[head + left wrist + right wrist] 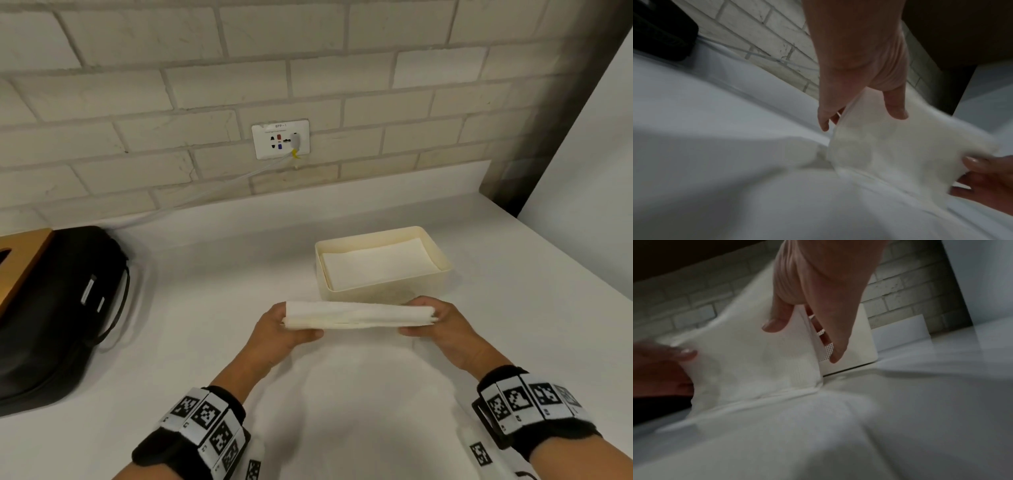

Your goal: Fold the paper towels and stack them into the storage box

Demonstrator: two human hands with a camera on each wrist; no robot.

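Presently left hand [274, 334] and right hand [442, 327] each pinch one end of a soft, folded white paper towel [359, 316], held above the counter [205, 359] just before the rectangular cream storage box [442, 274] toward its back right corner.

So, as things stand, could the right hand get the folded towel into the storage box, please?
Probably yes. The right hand grips one end of the folded paper towel, the left hand the other. The storage box sits just beyond, its top open, holding only flat towels, with nothing between.
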